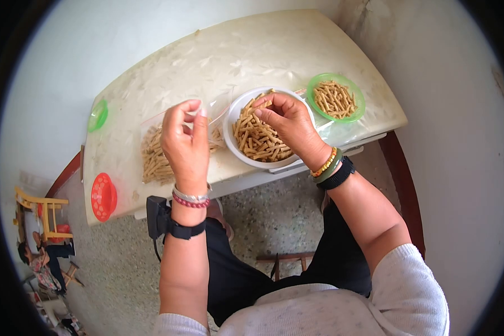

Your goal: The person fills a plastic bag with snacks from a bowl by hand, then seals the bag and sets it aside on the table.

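Note:
A white bowl full of short tan sticks stands at the table's front edge. My right hand is over it, thumb and fingers closed on a tan stick. To the left lies a clear plastic bag, with many similar sticks showing through it. My left hand is raised above the bag, its fingers curled in against the thumb. Clear film shows close to those fingertips, but what they pinch, if anything, cannot be made out.
A green basket of sticks stands right of the bowl. On the table's left side are a red basket and a green container. Walls border the table. A person sits far left near a wooden chair.

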`<state>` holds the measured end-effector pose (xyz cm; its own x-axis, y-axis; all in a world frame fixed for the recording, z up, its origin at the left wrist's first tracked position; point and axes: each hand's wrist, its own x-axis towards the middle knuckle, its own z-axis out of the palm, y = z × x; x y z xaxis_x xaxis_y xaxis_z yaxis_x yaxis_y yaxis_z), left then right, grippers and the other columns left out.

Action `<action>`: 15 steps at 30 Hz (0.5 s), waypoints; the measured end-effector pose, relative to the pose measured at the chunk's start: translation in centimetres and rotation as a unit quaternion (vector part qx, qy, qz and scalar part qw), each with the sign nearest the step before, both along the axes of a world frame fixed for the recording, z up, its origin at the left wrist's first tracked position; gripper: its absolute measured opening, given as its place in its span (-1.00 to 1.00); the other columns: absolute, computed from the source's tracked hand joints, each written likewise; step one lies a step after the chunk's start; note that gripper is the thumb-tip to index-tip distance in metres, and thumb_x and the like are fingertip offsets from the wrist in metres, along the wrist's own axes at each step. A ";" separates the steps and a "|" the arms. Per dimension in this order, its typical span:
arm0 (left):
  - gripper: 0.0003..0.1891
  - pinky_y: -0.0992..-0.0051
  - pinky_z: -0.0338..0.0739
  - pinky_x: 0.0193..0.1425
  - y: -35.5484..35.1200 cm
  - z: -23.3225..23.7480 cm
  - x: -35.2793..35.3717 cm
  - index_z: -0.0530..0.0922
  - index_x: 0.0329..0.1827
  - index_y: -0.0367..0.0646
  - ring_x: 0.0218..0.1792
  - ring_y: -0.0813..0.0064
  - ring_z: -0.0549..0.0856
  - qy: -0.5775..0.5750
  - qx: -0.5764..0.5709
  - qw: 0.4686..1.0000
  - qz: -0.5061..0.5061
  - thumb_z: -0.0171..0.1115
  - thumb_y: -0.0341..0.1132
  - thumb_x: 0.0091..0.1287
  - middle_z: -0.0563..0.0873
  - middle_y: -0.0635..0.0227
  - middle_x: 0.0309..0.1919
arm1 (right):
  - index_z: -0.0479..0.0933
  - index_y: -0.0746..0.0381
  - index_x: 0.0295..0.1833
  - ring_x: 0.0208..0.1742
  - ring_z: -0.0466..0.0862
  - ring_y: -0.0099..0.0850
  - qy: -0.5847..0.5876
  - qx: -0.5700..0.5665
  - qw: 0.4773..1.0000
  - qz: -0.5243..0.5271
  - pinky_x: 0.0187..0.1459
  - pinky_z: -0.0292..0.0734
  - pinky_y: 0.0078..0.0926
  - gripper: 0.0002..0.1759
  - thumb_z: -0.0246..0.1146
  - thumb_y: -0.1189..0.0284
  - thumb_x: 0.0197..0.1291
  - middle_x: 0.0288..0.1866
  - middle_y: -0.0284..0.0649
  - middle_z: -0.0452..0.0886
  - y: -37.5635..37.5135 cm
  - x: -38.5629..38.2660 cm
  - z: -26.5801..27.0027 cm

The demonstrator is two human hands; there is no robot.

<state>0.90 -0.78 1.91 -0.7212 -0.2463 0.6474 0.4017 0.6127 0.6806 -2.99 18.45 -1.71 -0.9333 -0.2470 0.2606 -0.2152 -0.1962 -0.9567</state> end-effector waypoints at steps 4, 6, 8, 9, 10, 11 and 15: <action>-0.76 0.59 0.54 -0.25 -2.3 -1.6 -2.2 0.62 0.00 -0.25 -0.35 0.62 0.60 -0.025 -0.075 0.996 0.028 0.32 -0.42 0.30 0.70 0.31 -0.22 | 0.62 0.26 -0.10 -0.34 0.50 -0.73 0.015 -0.010 0.999 -0.034 -0.30 0.43 -0.72 -0.89 0.30 0.51 0.28 -0.37 -0.47 0.61 -2.0 -1.1 -0.1; -0.79 0.61 0.53 -0.25 -2.3 -2.1 -2.8 0.63 -0.02 -0.25 -0.37 0.65 0.59 -0.152 -0.046 0.987 0.002 0.32 -0.42 0.30 0.70 0.34 -0.27 | 0.63 0.24 -0.10 -0.39 0.47 -0.73 0.054 -0.006 0.997 -0.055 -0.37 0.42 -0.69 -0.89 0.31 0.52 0.27 -0.43 -0.51 0.59 -3.0 -1.6 0.0; -0.83 0.63 0.52 -0.25 -2.2 -2.3 -3.1 0.64 -0.09 -0.28 -0.40 0.68 0.58 -0.176 -0.021 0.984 -0.023 0.31 -0.43 0.31 0.70 0.38 -0.33 | 0.62 0.23 -0.12 -0.49 0.46 -0.67 0.084 0.015 0.994 -0.071 -0.43 0.41 -0.62 -0.88 0.33 0.50 0.23 -0.54 -0.43 0.55 -4.0 -1.5 1.0; -0.86 0.57 0.54 -0.29 -2.0 -2.6 -3.2 0.65 -0.15 -0.26 -0.43 0.61 0.62 -0.161 0.007 0.986 -0.033 0.32 -0.43 0.28 0.72 0.33 -0.39 | 0.62 0.23 -0.13 -0.52 0.48 -0.58 0.119 0.111 0.983 -0.082 -0.44 0.43 -0.56 -0.88 0.34 0.49 0.22 -0.56 -0.35 0.54 -4.1 -1.2 1.4; -0.89 0.51 0.56 -0.32 -1.8 -2.7 -3.2 0.66 -0.20 -0.24 -0.47 0.54 0.67 -0.147 0.036 0.987 -0.045 0.33 -0.42 0.25 0.74 0.27 -0.45 | 0.62 0.22 -0.15 -0.56 0.49 -0.48 0.152 0.206 0.962 -0.091 -0.44 0.45 -0.50 -0.87 0.35 0.47 0.20 -0.59 -0.28 0.53 -4.3 -0.9 1.9; -0.90 0.54 0.55 -0.32 -1.8 -2.8 -3.3 0.64 -0.21 -0.26 -0.45 0.58 0.67 -0.146 0.052 0.987 -0.049 0.30 -0.43 0.28 0.75 0.28 -0.43 | 0.60 0.20 -0.17 -0.54 0.58 -0.20 0.206 0.237 0.943 -0.111 -0.42 0.52 -0.31 -0.85 0.34 0.40 0.19 -0.58 -0.11 0.55 -4.7 -0.7 1.9; -0.91 0.55 0.55 -0.33 -2.2 -2.8 -3.1 0.64 -0.22 -0.27 -0.47 0.59 0.65 -0.126 0.063 0.989 -0.035 0.29 -0.43 0.29 0.75 0.29 -0.44 | 0.56 0.19 -0.13 -0.37 0.69 -0.04 0.262 0.365 0.887 -0.107 -0.33 0.58 -0.13 -0.79 0.30 0.31 0.20 -0.45 -0.03 0.66 -5.9 -0.9 1.4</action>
